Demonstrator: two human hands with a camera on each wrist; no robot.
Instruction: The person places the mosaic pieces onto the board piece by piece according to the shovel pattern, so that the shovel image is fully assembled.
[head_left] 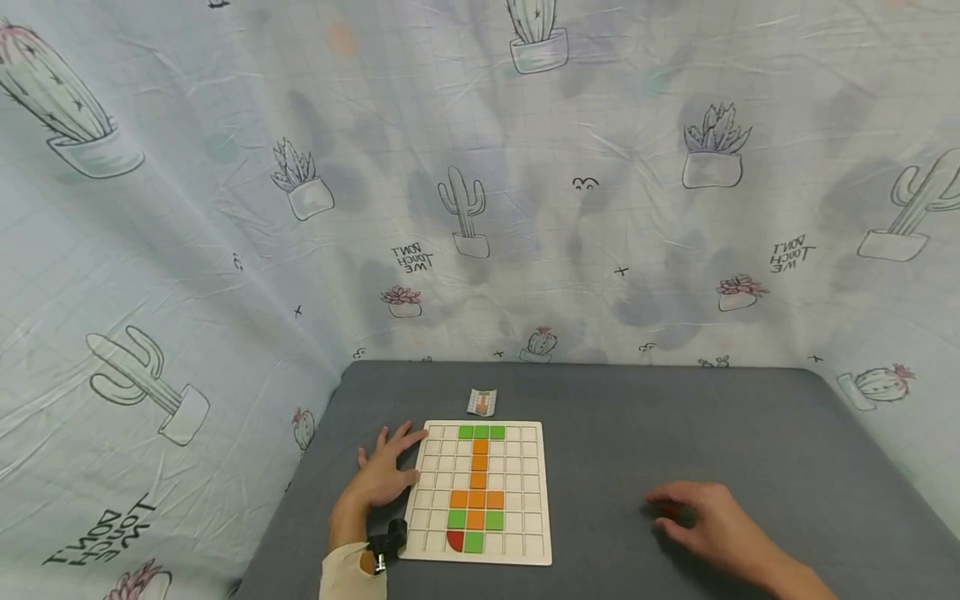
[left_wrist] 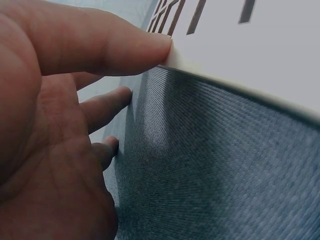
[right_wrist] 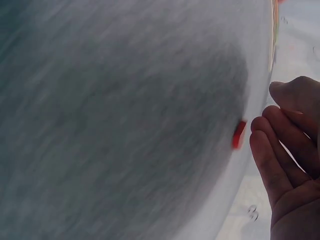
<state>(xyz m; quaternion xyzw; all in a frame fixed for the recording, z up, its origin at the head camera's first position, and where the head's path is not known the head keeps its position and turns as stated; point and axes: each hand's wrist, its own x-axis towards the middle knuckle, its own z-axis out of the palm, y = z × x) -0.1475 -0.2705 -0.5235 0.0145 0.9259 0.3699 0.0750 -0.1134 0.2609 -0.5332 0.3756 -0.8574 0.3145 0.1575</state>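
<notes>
A white gridded board (head_left: 528,521) lies on the grey table, holding green, orange and red flat pieces. Orange squares form a column with a crossbar; green squares (head_left: 482,432) line the top row. In the bottom row, a red round-cornered piece (head_left: 455,541) sits beside a green square. My left hand (head_left: 378,479) is spread along the board's left side, its thumb (left_wrist: 157,47) touching the edge. To the right of the board, my right hand (head_left: 712,521) hovers over a loose red piece (right_wrist: 239,134) on the table. Its fingers are slightly bent and apart from that piece.
A small paper card (head_left: 482,402) with a printed orange figure lies just beyond the board. The grey table (head_left: 600,450) meets a cactus-print curtain (head_left: 585,208) at its far edge and left side. A black strap device (head_left: 388,542) is on the left wrist.
</notes>
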